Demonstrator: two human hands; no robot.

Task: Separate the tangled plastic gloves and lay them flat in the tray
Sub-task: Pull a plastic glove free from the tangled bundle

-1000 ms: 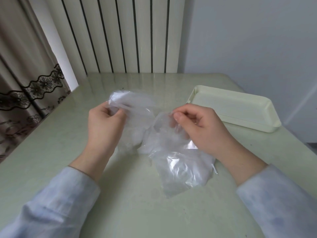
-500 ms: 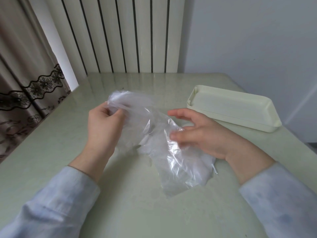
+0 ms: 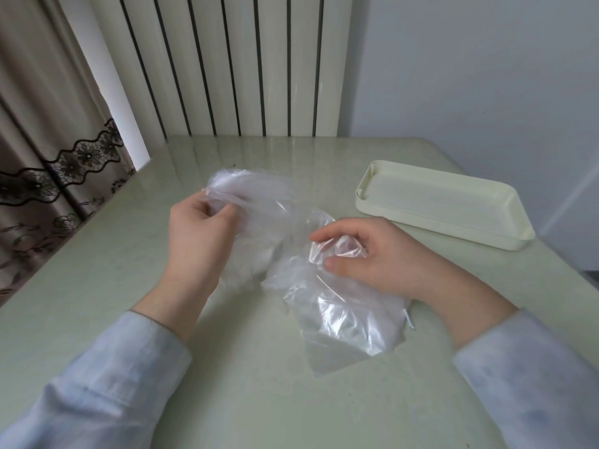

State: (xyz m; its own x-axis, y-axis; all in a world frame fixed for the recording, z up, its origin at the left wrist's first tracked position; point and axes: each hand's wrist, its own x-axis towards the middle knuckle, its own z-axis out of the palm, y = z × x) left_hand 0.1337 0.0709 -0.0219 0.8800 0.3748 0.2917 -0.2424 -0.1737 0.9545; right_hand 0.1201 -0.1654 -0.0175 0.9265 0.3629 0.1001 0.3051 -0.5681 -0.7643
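The tangled plastic gloves (image 3: pixel 340 319) lie bunched on the table (image 3: pixel 123 286), filmy, light, probably slippery. Our left hand (image 3: pixel 201 241) pinches the upper wad, our right hand (image 3: pixel 379 257) curls round a fold; we'd grip cuff edges. The tray (image 3: pixel 437 197) sits nearby, rightward.

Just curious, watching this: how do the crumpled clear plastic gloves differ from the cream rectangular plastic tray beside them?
The crumpled clear plastic gloves are see-through and wrinkled; the cream rectangular plastic tray is opaque and smooth. The gloves are gripped by the left hand and pinched by the right hand; the tray lies untouched and holds nothing. Both touch the pale green table.
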